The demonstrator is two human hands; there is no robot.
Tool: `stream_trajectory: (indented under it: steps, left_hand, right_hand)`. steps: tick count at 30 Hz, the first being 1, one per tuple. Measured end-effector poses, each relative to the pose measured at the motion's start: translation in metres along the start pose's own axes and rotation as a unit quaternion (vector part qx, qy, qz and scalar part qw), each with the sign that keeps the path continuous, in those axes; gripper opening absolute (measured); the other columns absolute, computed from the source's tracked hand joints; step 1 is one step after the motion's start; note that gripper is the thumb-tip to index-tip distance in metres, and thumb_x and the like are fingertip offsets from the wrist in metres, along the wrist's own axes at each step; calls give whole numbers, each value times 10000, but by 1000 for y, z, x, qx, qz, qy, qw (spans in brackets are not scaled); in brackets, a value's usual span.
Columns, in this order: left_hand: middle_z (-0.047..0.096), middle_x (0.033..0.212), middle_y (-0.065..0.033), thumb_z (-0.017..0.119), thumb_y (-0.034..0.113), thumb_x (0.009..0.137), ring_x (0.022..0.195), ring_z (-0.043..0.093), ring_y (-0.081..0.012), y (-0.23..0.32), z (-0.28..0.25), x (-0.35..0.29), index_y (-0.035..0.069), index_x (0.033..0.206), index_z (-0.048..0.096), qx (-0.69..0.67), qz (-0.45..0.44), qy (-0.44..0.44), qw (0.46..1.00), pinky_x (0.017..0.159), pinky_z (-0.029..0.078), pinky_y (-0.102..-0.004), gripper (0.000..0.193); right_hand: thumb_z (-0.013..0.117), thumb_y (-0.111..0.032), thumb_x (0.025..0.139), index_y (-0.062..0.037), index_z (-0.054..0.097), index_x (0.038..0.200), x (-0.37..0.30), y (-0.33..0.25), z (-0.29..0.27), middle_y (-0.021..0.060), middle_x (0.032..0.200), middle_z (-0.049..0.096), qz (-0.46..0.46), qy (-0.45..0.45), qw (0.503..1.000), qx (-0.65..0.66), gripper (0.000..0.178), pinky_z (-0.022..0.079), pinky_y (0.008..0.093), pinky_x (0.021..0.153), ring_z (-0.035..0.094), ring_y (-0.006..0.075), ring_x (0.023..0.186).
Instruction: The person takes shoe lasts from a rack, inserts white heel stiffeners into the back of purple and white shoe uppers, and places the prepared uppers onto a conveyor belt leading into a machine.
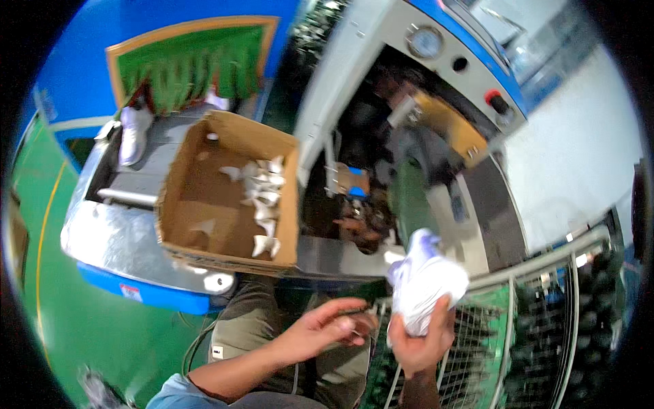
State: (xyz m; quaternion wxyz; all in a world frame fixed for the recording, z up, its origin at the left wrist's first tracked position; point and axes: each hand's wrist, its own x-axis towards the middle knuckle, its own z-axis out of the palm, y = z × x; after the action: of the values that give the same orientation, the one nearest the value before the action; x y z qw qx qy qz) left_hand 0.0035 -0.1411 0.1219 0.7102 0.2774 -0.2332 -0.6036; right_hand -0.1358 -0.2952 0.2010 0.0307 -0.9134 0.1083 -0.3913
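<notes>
Shoe (430,283) clasped in R hand (424,341), L hand (320,330) loose, left of grip; prob. handling step, next move needs steady hold

This looks like a factory floor where shoes are handled: a white shoe (135,136) sits on a dark grey conveyor belt (163,146) beside a blue housing (78,65) whose opening is hung with a green strip curtain (194,65). A grey-and-blue metal machine (344,61) carries a round dial gauge (425,42) and a red push button (492,97), near a pale metal wire rack (576,293), and a yellow line (42,273) marks the green floor (75,300)
</notes>
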Motion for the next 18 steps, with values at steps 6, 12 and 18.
stream_trajectory:
  steps: [6,12,18]
  left_hand:
    - [608,1256,-146,563,672,864,1128,606,-246,-32,-21,-11,23,1371,470,-42,-187,122,974,953,494,-415,829]
    - [653,1036,-63,718,149,825,867,599,-129,-61,-18,-39,-38,1199,598,200,-187,180,945,804,478,-275,436]
    - [609,901,-42,738,71,769,755,561,-99,-73,-36,-65,-18,997,603,365,-222,165,889,647,468,-252,280]
  right_hand:
    - [811,-223,780,-160,86,1544,-5,-8,-34,272,1281,523,41,-329,909,252,1055,551,434,867,656,342,1015]
    - [715,-226,873,-47,380,1377,85,30,45,155,1037,617,407,2,420,811,631,587,445,687,665,289,795]
    - [666,-72,854,-62,263,1518,59,25,60,156,1105,622,309,93,449,833,777,555,429,648,647,294,822]
